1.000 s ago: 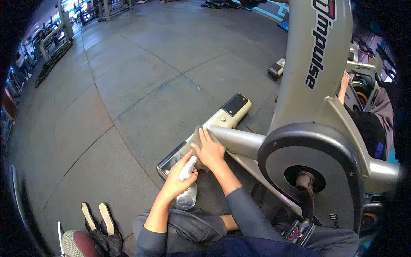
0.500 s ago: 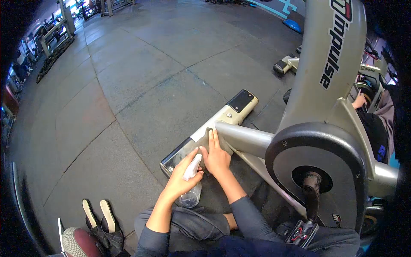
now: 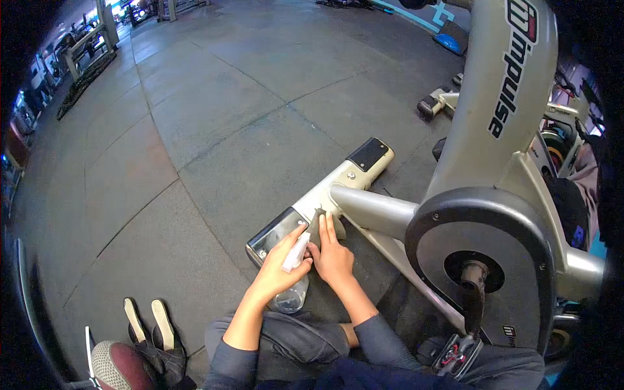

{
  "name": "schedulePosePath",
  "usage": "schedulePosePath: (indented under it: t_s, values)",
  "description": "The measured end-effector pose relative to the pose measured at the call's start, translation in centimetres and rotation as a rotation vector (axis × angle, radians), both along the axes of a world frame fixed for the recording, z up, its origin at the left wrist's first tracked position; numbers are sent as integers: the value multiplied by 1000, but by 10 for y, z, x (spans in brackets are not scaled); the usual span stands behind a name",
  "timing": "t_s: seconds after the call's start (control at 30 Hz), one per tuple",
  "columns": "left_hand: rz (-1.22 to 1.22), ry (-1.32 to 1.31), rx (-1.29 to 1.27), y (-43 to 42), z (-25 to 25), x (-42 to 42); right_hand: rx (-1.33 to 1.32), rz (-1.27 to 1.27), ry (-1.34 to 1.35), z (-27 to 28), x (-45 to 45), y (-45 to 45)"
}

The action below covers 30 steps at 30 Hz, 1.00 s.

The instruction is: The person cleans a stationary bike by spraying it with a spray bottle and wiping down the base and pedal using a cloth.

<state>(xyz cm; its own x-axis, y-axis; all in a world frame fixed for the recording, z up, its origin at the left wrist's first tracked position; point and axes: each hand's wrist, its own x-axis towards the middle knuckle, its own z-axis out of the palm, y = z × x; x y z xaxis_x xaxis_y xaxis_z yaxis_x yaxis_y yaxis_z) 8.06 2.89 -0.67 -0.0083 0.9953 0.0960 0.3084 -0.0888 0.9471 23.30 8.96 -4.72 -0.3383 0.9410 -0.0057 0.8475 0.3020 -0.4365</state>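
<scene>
My left hand [image 3: 276, 270] is wrapped round the white trigger head of a clear spray bottle [image 3: 290, 299], whose body hangs below my palm. Close beside it, my right hand [image 3: 333, 260] presses a grey-brown cloth [image 3: 333, 229] against the pale foot bar [image 3: 325, 194] of an exercise bike [image 3: 448, 214]. Two fingers lie stretched along the cloth, and part of it is hidden under them. The bar has black end caps; the left cap [image 3: 276, 234] is next to my left fingertips. A silver tube joins the bar to the bike's frame.
The bike's crank and pedal [image 3: 458, 356] stand near my right knee. Dark sandals [image 3: 162, 331] and a maroon rounded object [image 3: 120, 367] are at lower left. Another bike's foot [image 3: 432, 104] shows behind, and a person in dark clothes [image 3: 572, 201] is at the right.
My right hand has drawn the cloth slightly back toward me, off the upper part of the bar. My left hand keeps the bottle in nearly the same place.
</scene>
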Motion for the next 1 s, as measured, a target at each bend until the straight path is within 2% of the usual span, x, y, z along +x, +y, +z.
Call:
schedulePosePath:
  t_s: [0.23,0.33,0.7,0.87,1.0]
  values:
    - [-5,-82,-39,1,9,2,33,-48,2,5,-18,44]
    - [-8,-87,-42,2,9,3,32,19,-114,6,-18,60]
    - [-11,-55,-24,2,5,1,-12,-56,-148,15,-20,24]
    - [-27,-48,-11,1,7,2,134,-60,-132,-7,-25,48]
    - [-14,-62,-30,1,7,1,185,-30,-153,-2,-19,41]
